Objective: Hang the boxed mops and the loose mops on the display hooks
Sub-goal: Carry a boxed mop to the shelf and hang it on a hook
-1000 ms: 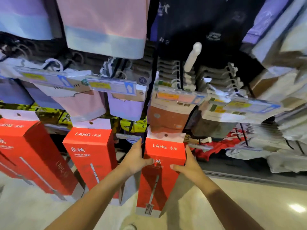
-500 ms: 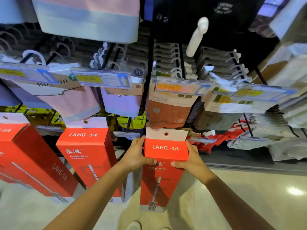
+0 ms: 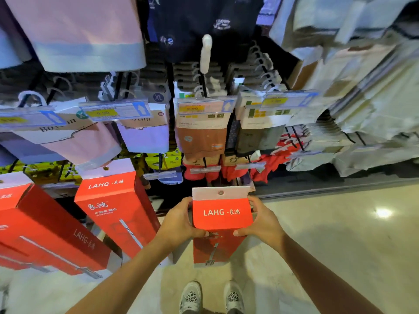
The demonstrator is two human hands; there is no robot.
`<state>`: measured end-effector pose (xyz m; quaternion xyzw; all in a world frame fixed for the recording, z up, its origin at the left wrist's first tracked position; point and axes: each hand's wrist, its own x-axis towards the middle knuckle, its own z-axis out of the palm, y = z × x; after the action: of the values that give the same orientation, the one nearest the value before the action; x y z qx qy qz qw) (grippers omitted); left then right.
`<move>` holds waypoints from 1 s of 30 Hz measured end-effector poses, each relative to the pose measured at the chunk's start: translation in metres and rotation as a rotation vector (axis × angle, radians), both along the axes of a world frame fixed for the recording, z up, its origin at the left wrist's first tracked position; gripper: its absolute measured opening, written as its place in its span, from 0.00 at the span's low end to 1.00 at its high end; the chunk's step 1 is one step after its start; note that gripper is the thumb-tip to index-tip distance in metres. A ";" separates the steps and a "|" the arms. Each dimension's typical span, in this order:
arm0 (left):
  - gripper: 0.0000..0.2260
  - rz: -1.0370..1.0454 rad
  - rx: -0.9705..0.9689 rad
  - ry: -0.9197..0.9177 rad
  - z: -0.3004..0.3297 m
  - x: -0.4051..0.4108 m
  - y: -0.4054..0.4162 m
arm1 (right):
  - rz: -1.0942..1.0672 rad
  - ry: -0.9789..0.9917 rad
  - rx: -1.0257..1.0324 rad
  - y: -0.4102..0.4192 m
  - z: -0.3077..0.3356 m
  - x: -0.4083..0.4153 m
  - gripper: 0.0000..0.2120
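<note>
A tall red mop box (image 3: 222,215) marked LAHG, with a white tab and a hanging hole at its top, stands upright in front of me. My left hand (image 3: 179,219) grips its left edge and my right hand (image 3: 260,219) grips its right edge, both near the top. Two more red mop boxes hang to the left, one in the middle-left (image 3: 113,205) and a larger one at the far left (image 3: 45,230). A bare display hook with a clear price strip (image 3: 205,169) juts out above and behind the held box.
Packs of underwear (image 3: 201,134) hang on hooks with price tags above. Folded white textiles (image 3: 362,109) fill the right side. Red garments (image 3: 269,164) sit low on the rack. A pale tiled floor (image 3: 340,234) and my shoes (image 3: 210,298) are below.
The held box has come down and toward me, away from the hook. The camera has tilted down, so my shoes now show.
</note>
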<state>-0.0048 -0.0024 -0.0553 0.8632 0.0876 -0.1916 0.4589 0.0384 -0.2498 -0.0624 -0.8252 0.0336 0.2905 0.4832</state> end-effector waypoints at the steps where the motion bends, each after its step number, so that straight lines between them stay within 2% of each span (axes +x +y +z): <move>1: 0.41 -0.012 0.000 -0.015 0.007 -0.004 -0.006 | -0.019 -0.001 -0.006 -0.007 0.008 -0.007 0.44; 7: 0.43 -0.151 -0.038 -0.088 0.084 -0.013 -0.044 | -0.176 -0.052 0.005 -0.047 0.084 -0.053 0.42; 12: 0.34 -0.350 -0.143 -0.227 0.180 -0.031 -0.087 | -0.374 -0.146 0.051 -0.089 0.172 -0.117 0.42; 17: 0.42 -0.555 -0.200 -0.271 0.261 -0.042 -0.141 | -0.630 -0.300 0.070 -0.130 0.253 -0.187 0.41; 23: 0.36 -0.761 -0.286 -0.369 0.337 -0.071 -0.230 | -0.857 -0.467 0.032 -0.191 0.324 -0.268 0.46; 30: 0.39 -0.966 -0.378 -0.379 0.395 -0.148 -0.361 | -1.051 -0.653 -0.046 -0.279 0.375 -0.390 0.44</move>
<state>-0.1531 -0.3631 0.3398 0.7272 -0.4384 -0.2340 0.4735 -0.3512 -0.5287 0.3124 -0.7548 0.2921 -0.2545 0.5293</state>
